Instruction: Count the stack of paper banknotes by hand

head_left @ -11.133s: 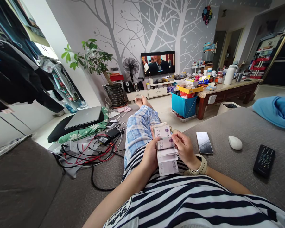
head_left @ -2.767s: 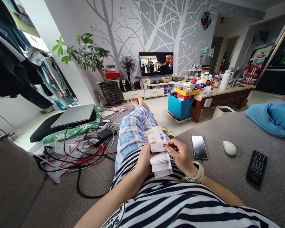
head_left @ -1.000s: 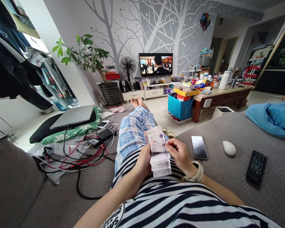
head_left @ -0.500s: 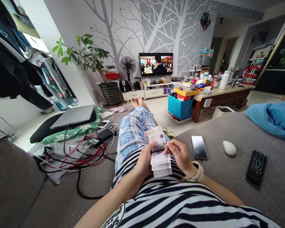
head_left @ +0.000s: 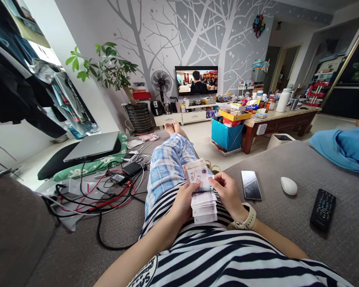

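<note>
On the far left we see a closed silver laptop (head_left: 92,145) lying on a black cushion, and just right of it a tangle of red, black and white cables (head_left: 101,191) spilling over the grey fabric sofa (head_left: 287,223). Behind, a leafy green potted plant (head_left: 107,67) stands beside a black pedestal fan (head_left: 160,83), and a wall-mounted television (head_left: 196,79) is lit.

In the middle, over our blue checked trousers and striped shirt, our left hand (head_left: 184,199) is clenched around the side of a thick stack of pale purple-and-white banknotes (head_left: 202,193), thumb pressed across it. The stack sits upright in our lap, its upper notes raised and its lower notes fanned down towards our belly. Our right hand (head_left: 229,193), wearing a cream wristwatch (head_left: 247,220), pinches the right edge of the top note between thumb and fingertips.

Further right on the sofa lie a black smartphone (head_left: 251,185), near our right hand, then a white computer mouse (head_left: 288,186), then a black remote control (head_left: 323,209), each apart from the next. A crumpled blue blanket (head_left: 344,149) lies at the far right.
</note>
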The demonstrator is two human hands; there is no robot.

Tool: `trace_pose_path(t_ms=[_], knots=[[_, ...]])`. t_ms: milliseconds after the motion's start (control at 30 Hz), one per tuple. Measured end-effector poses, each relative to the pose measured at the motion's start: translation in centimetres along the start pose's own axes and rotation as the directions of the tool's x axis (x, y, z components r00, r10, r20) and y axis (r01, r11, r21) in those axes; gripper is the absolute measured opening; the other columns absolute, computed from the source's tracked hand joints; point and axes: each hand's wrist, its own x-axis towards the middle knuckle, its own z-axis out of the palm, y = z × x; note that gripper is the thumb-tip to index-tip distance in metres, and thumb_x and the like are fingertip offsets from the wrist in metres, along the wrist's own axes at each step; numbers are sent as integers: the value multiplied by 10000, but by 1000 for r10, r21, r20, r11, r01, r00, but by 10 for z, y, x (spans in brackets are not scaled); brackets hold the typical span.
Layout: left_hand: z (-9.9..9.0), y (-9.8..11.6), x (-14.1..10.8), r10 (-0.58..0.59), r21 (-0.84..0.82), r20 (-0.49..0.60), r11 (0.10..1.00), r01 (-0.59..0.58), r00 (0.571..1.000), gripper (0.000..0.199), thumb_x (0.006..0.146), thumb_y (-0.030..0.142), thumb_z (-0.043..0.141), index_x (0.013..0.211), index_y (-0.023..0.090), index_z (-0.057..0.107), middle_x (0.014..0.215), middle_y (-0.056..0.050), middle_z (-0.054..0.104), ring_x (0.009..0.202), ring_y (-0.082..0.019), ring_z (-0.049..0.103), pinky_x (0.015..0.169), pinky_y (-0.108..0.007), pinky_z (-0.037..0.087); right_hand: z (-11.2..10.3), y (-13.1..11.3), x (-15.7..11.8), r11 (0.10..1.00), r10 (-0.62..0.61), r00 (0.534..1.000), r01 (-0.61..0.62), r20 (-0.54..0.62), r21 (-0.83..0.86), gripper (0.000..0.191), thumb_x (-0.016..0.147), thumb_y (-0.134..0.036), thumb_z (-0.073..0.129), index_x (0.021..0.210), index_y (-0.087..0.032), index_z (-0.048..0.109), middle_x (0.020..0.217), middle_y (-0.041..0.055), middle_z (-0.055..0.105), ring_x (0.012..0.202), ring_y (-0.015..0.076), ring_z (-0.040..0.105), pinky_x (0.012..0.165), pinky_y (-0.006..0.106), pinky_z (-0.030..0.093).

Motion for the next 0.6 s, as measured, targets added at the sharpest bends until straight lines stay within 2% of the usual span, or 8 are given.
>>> trace_pose_path(t_ms=[200, 333, 600], knots=[[0, -1, 2, -1, -6, 1, 1000, 1, 1000, 236, 763, 235, 688, 915, 62, 737, 899, -138, 783, 761, -221, 721, 742, -303, 561, -1, 0, -1, 999, -20, 1000, 20, -1, -42, 310, 869, -428, 666, 696, -200, 545, 616, -39, 491, 581, 134, 439, 550, 257, 343], [2, 0, 3, -26, -76, 0, 997, 26, 1000, 254, 830, 244, 618, 979, 70, 729, 949, -141, 780, 877, -253, 731, 827, -335, 560, -2, -8, -3, 998, -54, 998, 55, 27, -25, 287, 873, -397, 663, 701, -204, 540, 632, -36, 487, 594, 138, 441, 570, 262, 355], [-6, -5, 9, 20, -48, 67, 999, -17, 998, 243, 777, 285, 673, 916, 96, 735, 855, -103, 778, 908, -279, 719, 822, -345, 548, -3, -16, -6, 994, -110, 991, 111, 78, -11, 281, 881, -393, 655, 695, -208, 555, 623, -30, 502, 585, 144, 443, 576, 270, 371]])
